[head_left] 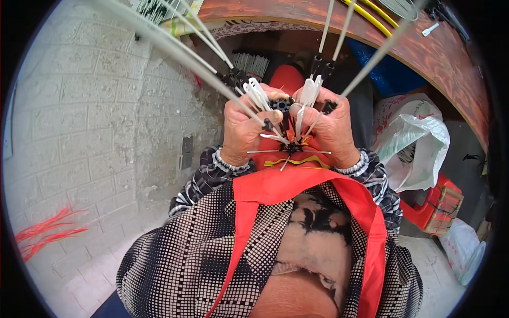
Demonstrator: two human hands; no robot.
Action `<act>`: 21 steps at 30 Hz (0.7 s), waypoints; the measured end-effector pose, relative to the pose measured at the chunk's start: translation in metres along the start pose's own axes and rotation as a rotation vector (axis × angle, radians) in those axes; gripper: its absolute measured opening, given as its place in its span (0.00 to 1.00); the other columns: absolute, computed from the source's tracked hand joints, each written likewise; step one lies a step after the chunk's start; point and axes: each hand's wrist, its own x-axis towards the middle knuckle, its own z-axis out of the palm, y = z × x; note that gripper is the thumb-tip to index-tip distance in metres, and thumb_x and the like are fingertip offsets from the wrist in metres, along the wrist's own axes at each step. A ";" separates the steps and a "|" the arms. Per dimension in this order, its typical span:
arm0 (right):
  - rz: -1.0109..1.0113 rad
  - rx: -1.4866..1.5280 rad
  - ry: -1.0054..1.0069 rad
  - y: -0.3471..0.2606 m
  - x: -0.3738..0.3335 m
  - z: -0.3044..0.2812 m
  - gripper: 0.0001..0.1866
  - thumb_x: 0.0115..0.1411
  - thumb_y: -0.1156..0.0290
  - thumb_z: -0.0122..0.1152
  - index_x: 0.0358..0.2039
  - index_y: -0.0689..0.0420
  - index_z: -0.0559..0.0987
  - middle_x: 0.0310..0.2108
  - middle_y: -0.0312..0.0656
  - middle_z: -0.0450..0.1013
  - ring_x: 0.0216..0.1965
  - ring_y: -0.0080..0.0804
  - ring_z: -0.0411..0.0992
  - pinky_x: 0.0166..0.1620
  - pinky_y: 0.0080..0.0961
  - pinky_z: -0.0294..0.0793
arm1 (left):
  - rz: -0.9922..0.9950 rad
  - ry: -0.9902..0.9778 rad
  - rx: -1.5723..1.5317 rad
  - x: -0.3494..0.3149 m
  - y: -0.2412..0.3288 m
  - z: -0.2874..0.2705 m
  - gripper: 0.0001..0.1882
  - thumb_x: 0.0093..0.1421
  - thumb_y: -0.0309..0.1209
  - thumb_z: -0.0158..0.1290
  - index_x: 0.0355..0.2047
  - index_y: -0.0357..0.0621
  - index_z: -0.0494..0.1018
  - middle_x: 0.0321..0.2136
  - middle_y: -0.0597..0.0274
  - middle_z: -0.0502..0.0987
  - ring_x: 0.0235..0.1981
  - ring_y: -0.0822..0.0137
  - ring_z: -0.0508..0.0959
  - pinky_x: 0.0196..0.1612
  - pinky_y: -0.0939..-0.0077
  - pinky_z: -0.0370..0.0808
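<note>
Over my lap I hold what looks like an umbrella frame, with long pale ribs fanning up and outward. A round black notched hub sits between my hands. My left hand is closed at the hub's left side, its thumb bent against the frame, next to several white flat looped arms. My right hand pinches at the hub's right side, with more white arms between its fingers. Below, a dark cluster of joints has short thin rods sticking out. My fingers partly hide the joints.
A wooden table curves ahead, with yellow tubes on it. At right are a white plastic bag and a red stool-like object. A rough whitewashed brick wall rises on the left, with red strands near it.
</note>
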 end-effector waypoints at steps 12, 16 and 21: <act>-0.164 -0.157 -0.127 0.005 0.007 -0.015 0.10 0.52 0.73 0.66 0.33 0.64 0.77 0.33 0.34 0.72 0.32 0.19 0.70 0.37 0.17 0.71 | 0.008 -0.097 0.047 0.000 0.005 -0.004 0.14 0.56 0.23 0.59 0.43 0.32 0.75 0.33 0.63 0.79 0.35 0.75 0.78 0.41 0.81 0.76; -0.045 -0.233 -0.103 -0.003 0.006 -0.012 0.11 0.51 0.73 0.68 0.32 0.64 0.77 0.34 0.35 0.72 0.34 0.19 0.70 0.38 0.18 0.71 | -0.018 -0.084 -0.001 -0.001 0.007 -0.005 0.14 0.56 0.22 0.59 0.43 0.32 0.75 0.34 0.63 0.79 0.35 0.75 0.78 0.41 0.81 0.76; -0.061 -0.195 -0.153 -0.003 0.017 -0.013 0.12 0.49 0.73 0.69 0.31 0.64 0.77 0.34 0.37 0.72 0.35 0.21 0.70 0.38 0.20 0.72 | -0.015 -0.067 -0.026 -0.002 0.006 -0.007 0.14 0.56 0.22 0.59 0.43 0.32 0.76 0.34 0.63 0.79 0.35 0.75 0.78 0.41 0.80 0.76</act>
